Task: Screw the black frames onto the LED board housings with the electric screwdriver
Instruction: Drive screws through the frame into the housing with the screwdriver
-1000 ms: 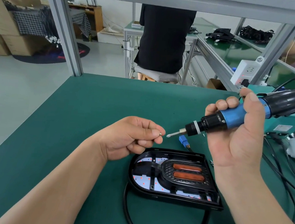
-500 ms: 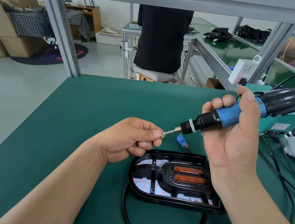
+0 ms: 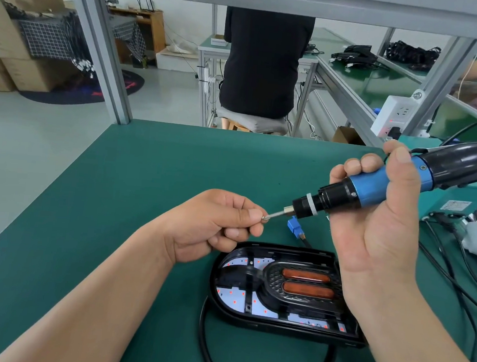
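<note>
On our green-matted counter (image 3: pixel 145 178), the black plastic frame (image 3: pixel 273 282) lies on the black oval LED board housing (image 3: pixel 276 326) at front centre, with a black round cable (image 3: pixel 203 336) looping out under its near edge. Above and behind it, our left grip (image 3: pixel 212 230) pinches a small metal screw (image 3: pixel 265 218) against the bit of the blue-and-black electric screwdriver (image 3: pixel 375 187), held by our right grip (image 3: pixel 376 239) to the right. A small blue plastic connector (image 3: pixel 295 230) lies just behind the housing.
</note>
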### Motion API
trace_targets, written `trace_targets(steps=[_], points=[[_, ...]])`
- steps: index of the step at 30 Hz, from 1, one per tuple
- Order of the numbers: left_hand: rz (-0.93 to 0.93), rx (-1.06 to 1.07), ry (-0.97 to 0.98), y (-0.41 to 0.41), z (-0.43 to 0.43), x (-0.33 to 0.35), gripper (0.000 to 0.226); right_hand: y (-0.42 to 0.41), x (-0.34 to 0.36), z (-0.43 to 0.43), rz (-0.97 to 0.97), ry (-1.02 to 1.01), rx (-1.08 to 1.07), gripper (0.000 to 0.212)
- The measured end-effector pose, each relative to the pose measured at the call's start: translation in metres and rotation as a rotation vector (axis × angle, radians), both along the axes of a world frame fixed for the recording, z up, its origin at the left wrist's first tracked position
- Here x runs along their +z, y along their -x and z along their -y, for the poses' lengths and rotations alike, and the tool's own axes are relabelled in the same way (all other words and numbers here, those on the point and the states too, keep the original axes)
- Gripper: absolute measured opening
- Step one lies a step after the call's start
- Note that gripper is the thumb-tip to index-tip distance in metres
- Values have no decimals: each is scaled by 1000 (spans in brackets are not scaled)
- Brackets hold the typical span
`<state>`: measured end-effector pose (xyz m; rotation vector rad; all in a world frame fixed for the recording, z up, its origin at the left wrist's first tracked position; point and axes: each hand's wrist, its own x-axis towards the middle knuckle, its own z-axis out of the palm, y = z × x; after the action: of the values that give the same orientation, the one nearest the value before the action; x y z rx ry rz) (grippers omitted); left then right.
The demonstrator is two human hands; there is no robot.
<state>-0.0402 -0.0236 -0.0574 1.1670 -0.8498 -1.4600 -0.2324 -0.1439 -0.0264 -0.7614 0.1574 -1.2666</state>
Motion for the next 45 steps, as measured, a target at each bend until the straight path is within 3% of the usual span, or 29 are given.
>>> trace_targets(steps=[14,21,25,32,36,41,45], points=[[74,0,-6,1,-1,0,9,-1,0,-2,-25,3,-29,17],[95,31,10,2,1,-2,9,-4,3,-4,-56,-8,-47,39],[72,23,4,1,1,-2,7,-4,2,-2,-38,-56,-40,38],[68,54,-15,-5,0,0,43,-1,3,-2,-19,-108,-24,28],[266,73,-73,-15,-3,-1,28,2,9,-2,-16,-90,0,26],[618,-58,-166,-19,-9,-1,51,6,14,-5,-22,-79,81,18],[723,-102,-140,-18,-8,-1,18,5,15,-10,-37,-53,186,15]])
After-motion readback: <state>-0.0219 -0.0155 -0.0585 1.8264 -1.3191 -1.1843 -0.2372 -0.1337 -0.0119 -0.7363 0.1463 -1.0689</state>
